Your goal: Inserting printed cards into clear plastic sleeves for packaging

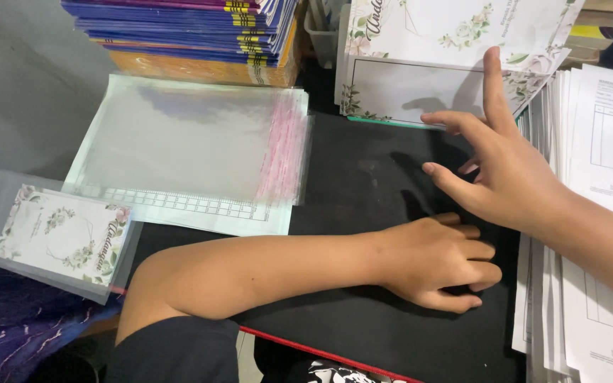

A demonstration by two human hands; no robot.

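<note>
Reaching right hand [509, 167], fingers spread, empty, toward floral cards [420, 89] stacked at far edge. Resting left hand [438, 262] curled, holding nothing, on black mat [363, 177]. Lying finished at left: one sleeved card [62, 234]. Waiting beside: clear sleeves [193, 138], many.

Head-worn camera looks steeply down (close in) on the black mat [363, 177].
</note>
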